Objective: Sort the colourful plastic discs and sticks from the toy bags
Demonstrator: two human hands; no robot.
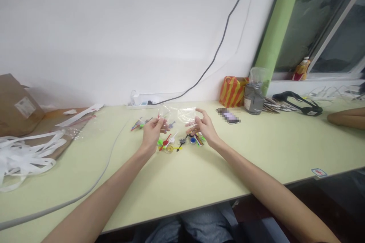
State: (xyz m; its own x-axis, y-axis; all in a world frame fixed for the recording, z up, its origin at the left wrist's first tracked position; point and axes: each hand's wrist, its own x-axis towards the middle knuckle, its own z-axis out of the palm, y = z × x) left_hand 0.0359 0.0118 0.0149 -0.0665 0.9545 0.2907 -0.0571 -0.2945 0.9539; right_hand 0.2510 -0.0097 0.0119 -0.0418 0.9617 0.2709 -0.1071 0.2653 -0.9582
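Observation:
A clear plastic bag (182, 114) is stretched between my two hands, just above the table. My left hand (153, 133) pinches its left side between thumb and fingers. On the other side, my right hand (205, 129) grips the bag's right edge, with the index finger raised along it. Below and between the hands lie several small colourful plastic pieces with round discs and arrow-shaped pointers, among them a red one (165, 142), a yellow one (169, 149), a black one (182, 141) and a blue one (193, 140). More pieces (138, 124) lie behind my left hand.
White strap (25, 155) and a cardboard box (17, 104) are at left, near a grey cable (94, 182). A power strip (142, 100) sits by the wall. At right are a phone (228, 115), a striped bag (232, 91), a grey container (253, 98) and another person's arm (346, 115).

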